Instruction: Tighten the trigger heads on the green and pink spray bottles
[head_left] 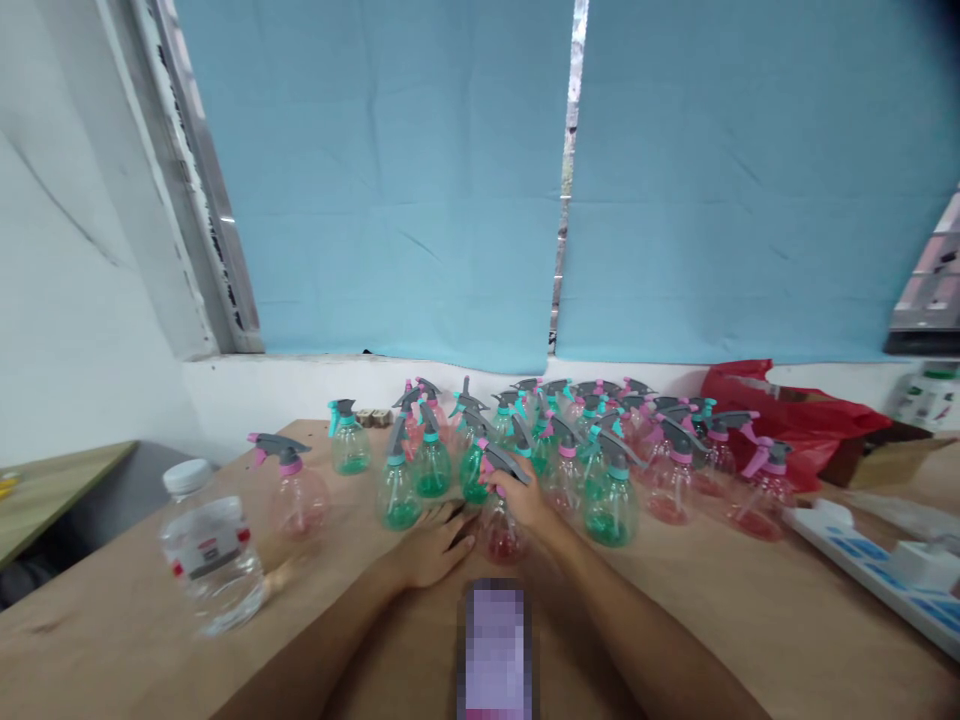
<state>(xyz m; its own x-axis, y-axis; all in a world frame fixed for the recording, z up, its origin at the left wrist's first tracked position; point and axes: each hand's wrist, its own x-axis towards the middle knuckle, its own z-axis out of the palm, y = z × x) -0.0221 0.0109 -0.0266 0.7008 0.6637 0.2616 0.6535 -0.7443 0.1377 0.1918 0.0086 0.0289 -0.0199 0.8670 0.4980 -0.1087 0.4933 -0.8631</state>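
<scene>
Near the middle of the table, my right hand (pixel 519 492) is closed around the pink and grey trigger head of a pink spray bottle (pixel 501 538), which stands upright with a little reddish tint at its base. My left hand (pixel 435 548) lies flat on the tabletop just left of that bottle, fingers stretched out and holding nothing. Whether its fingertips touch the bottle I cannot tell. Close beyond the left hand are a green spray bottle (pixel 400 500) and another green spray bottle (pixel 432 470). A green spray bottle (pixel 611 512) stands to the right of my right hand.
Several more pink and green spray bottles crowd the back of the wooden table (pixel 352 600). At left stand a lone pink spray bottle (pixel 297 500) and a clear water bottle (pixel 212 560). A white power strip (pixel 870 570), red plastic bag (pixel 802 420) and cardboard box (pixel 896 455) lie right.
</scene>
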